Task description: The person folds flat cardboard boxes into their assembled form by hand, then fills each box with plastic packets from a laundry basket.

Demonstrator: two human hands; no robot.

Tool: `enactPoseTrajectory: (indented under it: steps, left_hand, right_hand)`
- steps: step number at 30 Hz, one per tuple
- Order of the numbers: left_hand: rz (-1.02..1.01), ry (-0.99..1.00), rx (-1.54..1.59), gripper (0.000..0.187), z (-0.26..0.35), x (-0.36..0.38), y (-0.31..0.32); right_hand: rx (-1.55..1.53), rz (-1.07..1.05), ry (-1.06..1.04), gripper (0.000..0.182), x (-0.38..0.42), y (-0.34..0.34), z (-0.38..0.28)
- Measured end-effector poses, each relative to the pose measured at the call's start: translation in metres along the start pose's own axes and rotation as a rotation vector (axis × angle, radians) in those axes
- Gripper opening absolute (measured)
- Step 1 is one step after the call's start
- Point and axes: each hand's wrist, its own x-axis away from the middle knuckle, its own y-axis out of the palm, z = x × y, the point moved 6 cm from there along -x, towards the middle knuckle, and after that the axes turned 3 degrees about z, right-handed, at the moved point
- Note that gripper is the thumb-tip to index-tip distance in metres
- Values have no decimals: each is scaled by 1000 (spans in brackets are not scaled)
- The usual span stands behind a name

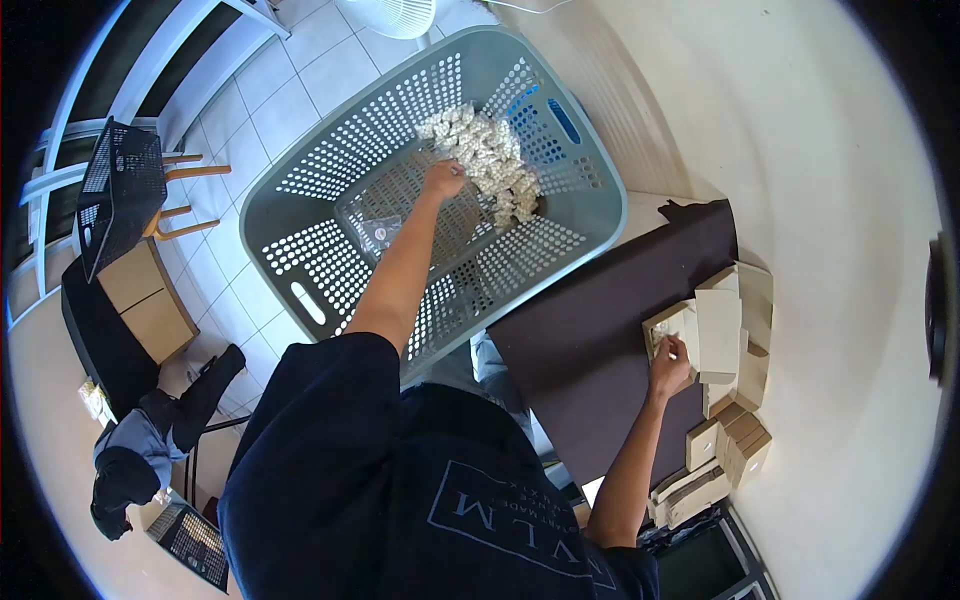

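My left hand (pixel 445 179) reaches down into a large grey-green laundry basket (pixel 330 160), its fingers closed beside a heap of small cream-white lumpy pieces (pixel 485 150). What those fingers hold, if anything, is too small to tell. A clear plastic packet (pixel 380 233) lies on the basket floor, left of my forearm. On the right, my right hand (pixel 671 367) is at the opening of a cardboard box (pixel 716 335) with its flap up, fingers pinched together. Some whitish contents (pixel 675 325) show inside that box; anything in my fingertips is hidden.
The box stands on a dark-covered table (pixel 580 330), against a pale wall. More small cardboard boxes (pixel 735 445) are stacked nearer me. At left, another person (pixel 140 445) bends near a dark crate (pixel 190 545). Another dark crate (pixel 120 185) rests on a wooden stool (pixel 185 222). A fan (pixel 395 15) stands beyond the basket.
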Motion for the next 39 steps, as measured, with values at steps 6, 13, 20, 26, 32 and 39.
enactPoseTrajectory:
  steps: [6, 13, 20, 26, 32, 39]
  left_hand:
    - [-92, 48, 35, 22, 43, -39, -9]
    - [-6, -16, -258, 55, 53, -112, 3]
    - [24, 63, -191, 57, 63, -73, -7]
    - [99, 267, 134, 51, 61, 24, -45]
    - [293, 816, 175, 39, 133, 198, -104]
    - [162, 1126, 105, 40, 222, 418, -92]
  right_hand:
    - [-274, -36, 252, 20, 23, -35, 16]
    - [-348, -109, 310, 15, 99, -54, 52]
    - [-386, -229, 404, 14, 124, -55, 38]
    - [-466, -220, 301, 14, 102, -60, -11]
    - [-798, -425, 200, 22, 88, -42, -81]
    - [-1529, -825, 94, 31, 115, -59, -202]
